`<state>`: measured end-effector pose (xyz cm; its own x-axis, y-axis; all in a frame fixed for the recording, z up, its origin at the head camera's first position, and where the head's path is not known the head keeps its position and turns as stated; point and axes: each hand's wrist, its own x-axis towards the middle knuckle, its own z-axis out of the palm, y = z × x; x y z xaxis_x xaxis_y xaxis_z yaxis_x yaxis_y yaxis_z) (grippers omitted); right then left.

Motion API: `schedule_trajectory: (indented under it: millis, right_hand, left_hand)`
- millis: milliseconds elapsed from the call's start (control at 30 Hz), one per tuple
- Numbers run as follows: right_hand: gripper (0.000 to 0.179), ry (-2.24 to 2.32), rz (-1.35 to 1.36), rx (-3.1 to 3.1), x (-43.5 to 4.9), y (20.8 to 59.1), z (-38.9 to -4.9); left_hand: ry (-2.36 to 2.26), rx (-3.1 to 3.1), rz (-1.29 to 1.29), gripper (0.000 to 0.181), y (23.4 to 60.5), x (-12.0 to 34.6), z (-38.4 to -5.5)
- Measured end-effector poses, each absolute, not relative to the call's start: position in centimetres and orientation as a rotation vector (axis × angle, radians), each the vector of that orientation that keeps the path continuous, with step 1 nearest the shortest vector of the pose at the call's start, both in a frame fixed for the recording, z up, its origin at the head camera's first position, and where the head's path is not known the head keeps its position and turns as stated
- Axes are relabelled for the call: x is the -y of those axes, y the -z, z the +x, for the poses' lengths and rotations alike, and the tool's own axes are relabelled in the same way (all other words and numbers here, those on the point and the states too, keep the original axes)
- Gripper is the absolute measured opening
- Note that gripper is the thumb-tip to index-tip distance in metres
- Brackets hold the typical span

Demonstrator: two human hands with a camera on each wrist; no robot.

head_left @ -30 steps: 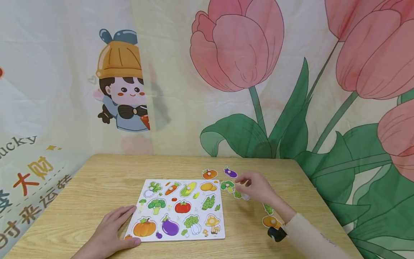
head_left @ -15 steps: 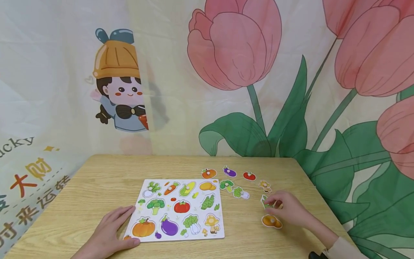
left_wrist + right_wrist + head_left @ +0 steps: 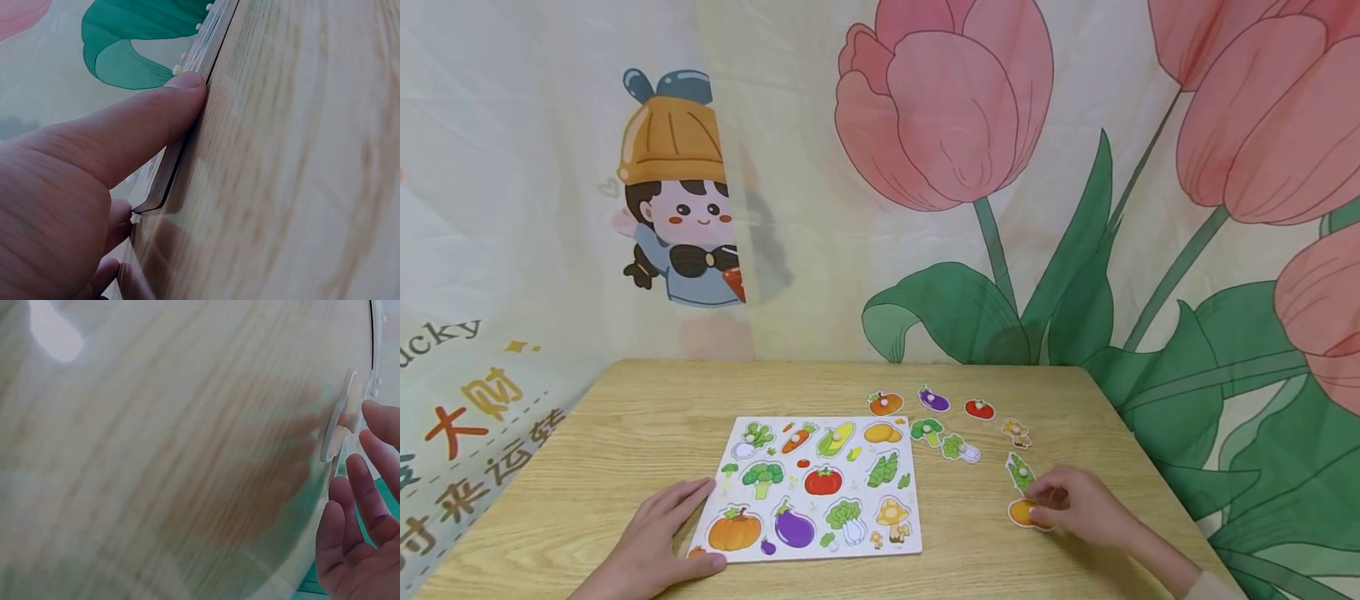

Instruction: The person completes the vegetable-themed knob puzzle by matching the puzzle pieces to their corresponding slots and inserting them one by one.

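The vegetable puzzle board (image 3: 856, 462) lies lower centre, braced — presumably for steadiness — by the left hand (image 3: 658, 533), fingers extended. Lower right, the loosely curved right hand (image 3: 1078, 504) has thumb and forefinger parted near the potato piece (image 3: 1022, 510), contact unclear.

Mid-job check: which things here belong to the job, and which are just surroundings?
Likely part of the job:
vegetable board, touched by the left hand
orange-brown piece, by the right hand
pumpkin piece
eggplant piece
tomato piece
mushroom piece
broccoli piece
leafy-green piece
pod piece

Just surroundings:
wooden table
printed backdrop
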<state>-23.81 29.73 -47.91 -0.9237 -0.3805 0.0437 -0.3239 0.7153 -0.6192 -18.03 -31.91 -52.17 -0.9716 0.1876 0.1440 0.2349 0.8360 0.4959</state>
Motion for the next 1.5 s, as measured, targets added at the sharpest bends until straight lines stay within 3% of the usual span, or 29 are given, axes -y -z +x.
schedule_trajectory:
  millis: [1500]
  right_hand:
    - [0.009,0.896,-0.629,-2.907,-28.6,47.5,-23.3]
  left_hand:
    - [0.809,2.918,-0.342,0.103,52.5,32.0,-18.1]
